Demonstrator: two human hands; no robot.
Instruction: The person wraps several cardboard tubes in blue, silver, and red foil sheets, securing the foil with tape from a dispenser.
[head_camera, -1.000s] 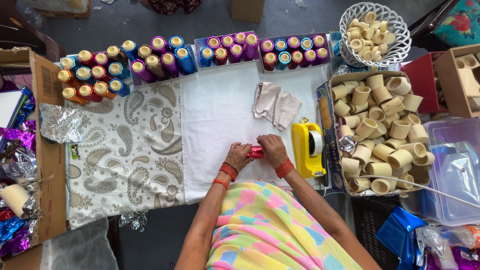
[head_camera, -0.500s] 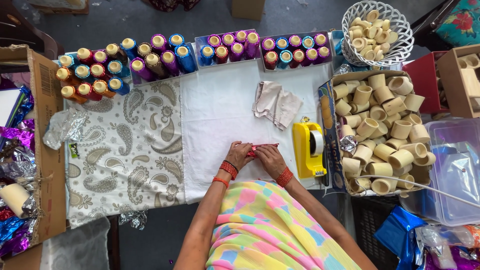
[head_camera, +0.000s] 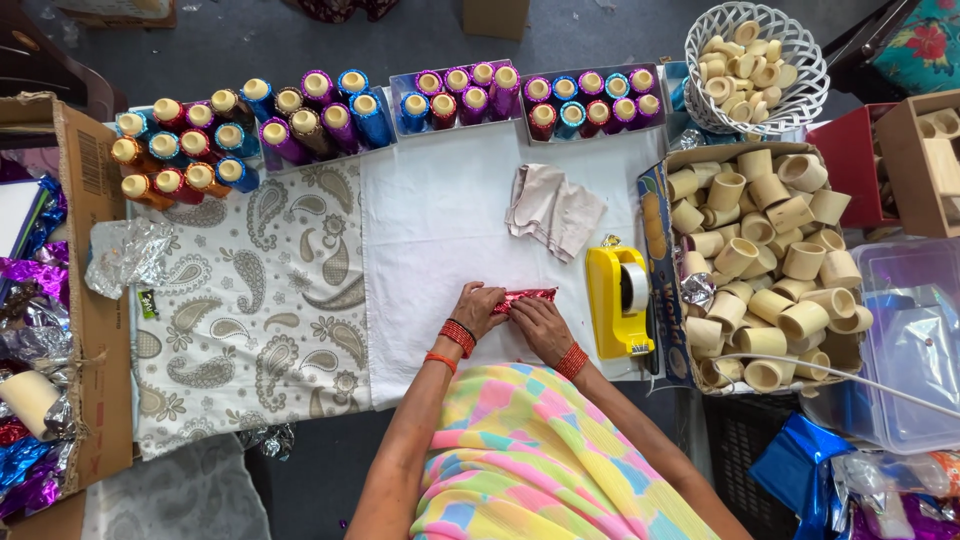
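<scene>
Left hand (head_camera: 478, 305) and right hand (head_camera: 540, 325) side by side on the white cloth (head_camera: 440, 230) covering the surface; both sets of fingers curled down and closed onto a small red foil-wrapped roll (head_camera: 522, 297), which lies flat on the cloth between the fingertips and juts out a little past the right hand's fingers; red bangles on both wrists; a bright patterned garment (head_camera: 530, 460) fills the near edge below the hands. Just to the right of the fingers, a yellow tape dispenser (head_camera: 618, 300) standing on the cloth; beyond it on the same side, a cardboard box (head_camera: 652, 230) heaped with bare cream tubes (head_camera: 770, 250); a clear plastic bin (head_camera: 915, 340) further right. Left of the fingers, a paisley-print cloth (head_camera: 250, 310); on its far left corner a crumpled piece of silver foil (head_camera: 125, 255); past that, an open cardboard box (head_camera: 85, 300) with purple and blue foil scraps. Just beyond the fingers, a folded beige rag (head_camera: 553, 210) on the white cloth, apart from the roll. Farthest from the fingers, along the back edge of the surface, trays of foil-wrapped tubes (head_camera: 460, 95) in red, blue, purple and gold, standing upright; at the far right, a white basket (head_camera: 800, 85) holding small cream tubes.
</scene>
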